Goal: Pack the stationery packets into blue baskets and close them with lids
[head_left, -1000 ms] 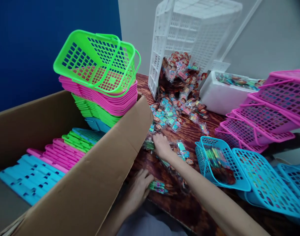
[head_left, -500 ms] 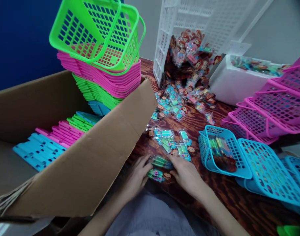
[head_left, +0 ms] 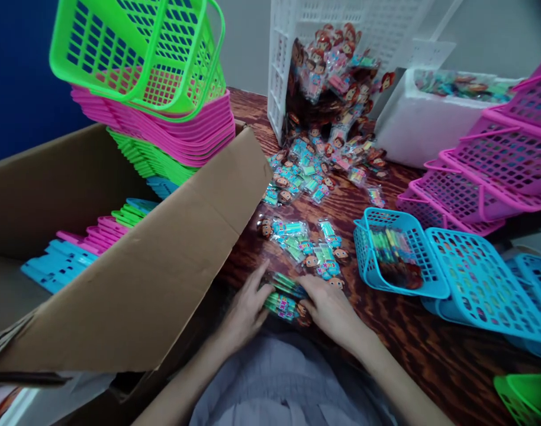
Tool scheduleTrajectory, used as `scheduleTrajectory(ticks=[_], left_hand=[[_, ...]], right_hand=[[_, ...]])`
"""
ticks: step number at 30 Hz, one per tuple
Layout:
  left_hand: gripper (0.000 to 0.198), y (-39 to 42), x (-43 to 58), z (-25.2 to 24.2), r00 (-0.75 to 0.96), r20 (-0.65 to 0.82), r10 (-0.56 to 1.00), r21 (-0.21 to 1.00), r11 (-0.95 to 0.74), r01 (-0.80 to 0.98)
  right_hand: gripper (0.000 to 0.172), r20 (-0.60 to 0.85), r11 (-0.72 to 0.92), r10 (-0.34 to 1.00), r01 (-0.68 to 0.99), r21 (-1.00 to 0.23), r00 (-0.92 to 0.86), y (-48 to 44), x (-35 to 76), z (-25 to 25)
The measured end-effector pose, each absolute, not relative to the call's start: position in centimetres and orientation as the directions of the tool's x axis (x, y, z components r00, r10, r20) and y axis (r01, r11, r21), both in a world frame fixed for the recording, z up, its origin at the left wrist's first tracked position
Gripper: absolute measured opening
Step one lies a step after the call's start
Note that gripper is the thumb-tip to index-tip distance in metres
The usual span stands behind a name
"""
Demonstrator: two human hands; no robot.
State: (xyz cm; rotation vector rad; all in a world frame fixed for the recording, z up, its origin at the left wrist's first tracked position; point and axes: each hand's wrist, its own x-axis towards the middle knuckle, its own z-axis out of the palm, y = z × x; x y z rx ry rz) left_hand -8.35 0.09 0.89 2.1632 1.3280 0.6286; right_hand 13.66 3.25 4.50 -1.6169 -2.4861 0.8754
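Near the table's front edge, between my hands, are small clear packets point(head_left: 282, 306) holding green sticks and blue printed cards, with brown-haired cartoon heads at their right ends. My left hand point(head_left: 246, 305) holds their left ends, thumb against them and the forefinger stretched up and away. My right hand point(head_left: 332, 307) has its fingers closed over the right ends. Just beyond my hands lie several more packets point(head_left: 301, 245) of the same kind, loose on the dark wood-grain table point(head_left: 377, 337).
On the left, a cardboard box point(head_left: 186, 260) holds coloured plastic pieces and stacked baskets point(head_left: 164, 89). Packets spill from a tipped white crate point(head_left: 277, 77) at the back. A blue basket point(head_left: 399, 290) with packets stands right, near pink baskets point(head_left: 475, 201) and a white foam box point(head_left: 430, 130).
My view has shifted, so most things sit higher in it. My hands stay at the packets, which now lie more tilted; my left forefinger has lifted away from them.
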Motion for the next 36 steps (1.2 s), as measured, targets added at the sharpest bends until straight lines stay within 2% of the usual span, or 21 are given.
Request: scheduleTrajectory(ticks=[6,9,12,14,17,18,20,22,24,27,31,33,36], left_hand=[[0.052,0.6,-8.4,1.3,0.385,0.127,0.914,0.655,-0.369,0.659],[0.07,0.8,-8.3,1.1,0.383,0.216,0.898,0.58,-0.434,0.69],[0.082,1.2,-8.1,1.1,0.448,0.245,0.86,0.437,-0.511,0.741],[0.079,1.6,-7.9,1.5,0.538,0.189,0.821,0.365,-0.567,0.738],[0.062,2.2,-7.7,2.2,0.628,0.053,0.776,0.381,-0.597,0.706],[0.055,2.4,-7.7,2.5,0.632,0.017,0.775,0.4,-0.585,0.706],[0.043,2.7,-7.7,2.8,0.612,-0.039,0.79,0.427,-0.541,0.725],[0.036,2.8,-7.6,2.8,0.586,-0.077,0.807,0.447,-0.497,0.744],[0.034,2.8,-7.4,2.7,0.565,-0.105,0.818,0.47,-0.46,0.753],[0.038,2.5,-7.3,2.4,0.542,-0.134,0.83,0.493,-0.418,0.763],[0.042,2.3,-7.2,2.0,0.518,-0.142,0.843,0.515,-0.384,0.766],[0.041,2.4,-7.2,1.9,0.516,-0.146,0.844,0.525,-0.376,0.764],[0.041,2.5,-7.2,1.9,0.515,-0.159,0.842,0.54,-0.362,0.759]], right_hand=[[0.042,-0.268,0.289,0.851,0.829,-0.479,-0.452,4.2,13.9,4.6],[0.04,-0.292,0.299,0.842,0.842,-0.448,-0.454,4.3,13.5,5.0],[0.038,-0.291,0.349,0.819,0.831,-0.433,-0.495,4.1,13.0,5.6],[0.038,-0.295,0.377,0.783,0.795,-0.475,-0.547,4.4,13.0,6.0],[0.022,-0.376,0.333,0.689,0.732,-0.595,-0.619,6.5,13.7,6.4],[0.02,-0.414,0.274,0.704,0.758,-0.592,-0.578,7.7,14.0,6.4],[0.036,-0.444,0.103,0.827,0.868,-0.486,-0.346,10.4,14.2,6.2],[0.047,-0.355,-0.084,0.934,0.936,-0.341,-0.045,13.2,13.6,5.5],[0.052,-0.282,-0.183,0.954,0.944,-0.276,0.102,15.6,12.3,4.6],[0.05,-0.245,-0.237,0.954,0.937,-0.257,0.175,18.4,9.9,3.1],[0.035,-0.222,-0.243,0.957,0.933,-0.267,0.186,21.0,7.8,2.5],[0.035,-0.187,-0.2,0.97,0.944,-0.262,0.153,21.6,7.4,3.1],[0.043,-0.103,-0.064,0.994,0.97,-0.236,0.041,21.7,6.9,4.4]])
